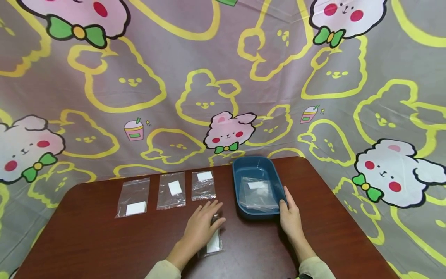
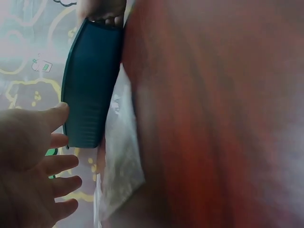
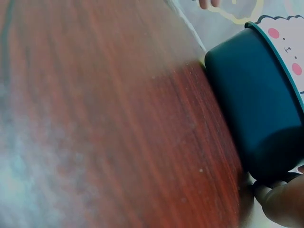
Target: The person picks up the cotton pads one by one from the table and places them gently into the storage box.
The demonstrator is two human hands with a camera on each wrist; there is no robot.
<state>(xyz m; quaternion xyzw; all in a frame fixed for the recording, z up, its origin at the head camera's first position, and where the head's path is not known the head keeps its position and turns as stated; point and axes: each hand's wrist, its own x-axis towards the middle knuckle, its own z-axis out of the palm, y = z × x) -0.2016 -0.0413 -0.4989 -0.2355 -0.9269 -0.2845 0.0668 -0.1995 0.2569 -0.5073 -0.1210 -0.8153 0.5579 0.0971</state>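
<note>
Near the tabletop's (image 1: 87,236) far right corner, the blue tray (image 1: 255,171) runs lengthwise far to near, the closer right hand (image 1: 292,217) gripping its right rim, the left hand (image 1: 201,228) outstretched over a bag (image 1: 213,245).

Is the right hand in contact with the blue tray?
Touching: the head view shows the right hand gripping the blue tray, thumb on its rim.

Head cam looks forward and down from above the near side of the table (image 1: 104,240), both far corners in frame. Wrist cams sit low and way closer, rolled sideways; all three views share the blue tray (image 1: 252,171) by the far edge.
</note>
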